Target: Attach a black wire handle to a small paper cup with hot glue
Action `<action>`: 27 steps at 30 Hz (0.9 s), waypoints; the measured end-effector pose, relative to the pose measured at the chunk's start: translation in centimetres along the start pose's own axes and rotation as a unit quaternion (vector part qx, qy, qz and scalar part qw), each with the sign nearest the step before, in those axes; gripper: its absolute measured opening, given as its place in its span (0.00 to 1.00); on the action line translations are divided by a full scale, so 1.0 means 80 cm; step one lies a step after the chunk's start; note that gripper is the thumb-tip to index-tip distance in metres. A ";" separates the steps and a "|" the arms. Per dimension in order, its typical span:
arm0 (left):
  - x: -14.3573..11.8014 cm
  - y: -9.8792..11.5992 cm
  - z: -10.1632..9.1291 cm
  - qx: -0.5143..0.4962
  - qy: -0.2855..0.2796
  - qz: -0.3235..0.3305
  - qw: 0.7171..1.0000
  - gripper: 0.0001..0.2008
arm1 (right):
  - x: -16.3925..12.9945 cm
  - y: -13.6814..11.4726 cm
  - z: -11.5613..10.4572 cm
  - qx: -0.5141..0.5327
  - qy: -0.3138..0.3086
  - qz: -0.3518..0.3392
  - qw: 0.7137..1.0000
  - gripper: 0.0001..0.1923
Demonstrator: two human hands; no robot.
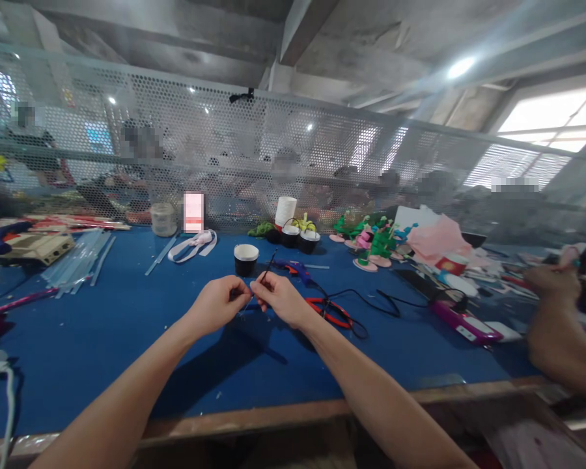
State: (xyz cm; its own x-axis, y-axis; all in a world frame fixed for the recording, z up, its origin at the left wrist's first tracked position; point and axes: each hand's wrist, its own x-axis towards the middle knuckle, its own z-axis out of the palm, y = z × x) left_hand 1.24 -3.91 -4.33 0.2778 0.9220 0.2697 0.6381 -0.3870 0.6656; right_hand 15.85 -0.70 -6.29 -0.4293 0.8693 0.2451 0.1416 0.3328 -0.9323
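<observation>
My left hand (221,303) and my right hand (282,298) meet above the middle of the blue table, fingertips close together. From my right hand's pinch a thin black strip (272,256) sticks up, tilted to the right. Thumb and forefinger of my left hand are pinched near its lower end; what they hold is hidden. Just beyond my hands stands a small black cup with a white rim (247,259). A blue glue gun (297,270) lies past my right hand, and red-orange pliers handles (329,312) rest beside my right wrist.
Two black cups with thin handles (308,241) stand before a stack of white cups (286,212). Green figures (381,242) stand further right. Clear glue sticks (81,260) lie left. A purple power strip (463,324) and another person's arm (559,319) are at the right.
</observation>
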 end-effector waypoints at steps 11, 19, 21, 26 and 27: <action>0.003 -0.008 0.013 -0.029 0.017 -0.048 0.998 0.08 | -0.003 -0.003 0.006 -0.180 0.081 -0.065 0.978 0.08; 0.001 -0.004 0.012 -0.153 -0.014 -0.102 0.983 0.09 | -0.003 -0.001 0.003 -0.121 0.020 -0.072 0.990 0.09; 0.000 0.000 0.010 -0.180 -0.024 -0.114 0.977 0.08 | -0.002 0.000 0.001 -0.113 0.006 -0.068 0.991 0.09; 0.002 0.003 0.009 -0.180 -0.020 -0.105 0.978 0.09 | -0.001 0.002 0.001 -0.145 0.034 -0.078 0.986 0.09; 0.003 0.002 0.009 -0.178 -0.018 -0.101 0.979 0.09 | -0.001 0.002 0.002 -0.150 0.038 -0.079 0.985 0.09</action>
State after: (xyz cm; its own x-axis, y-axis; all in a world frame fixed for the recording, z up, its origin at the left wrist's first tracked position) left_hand 1.96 -3.80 -4.66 0.2004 0.9758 0.0874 0.3944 -0.1620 0.9046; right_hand 15.79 -0.78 -6.50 -0.4015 0.8188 0.4103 0.3406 0.5493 -0.7630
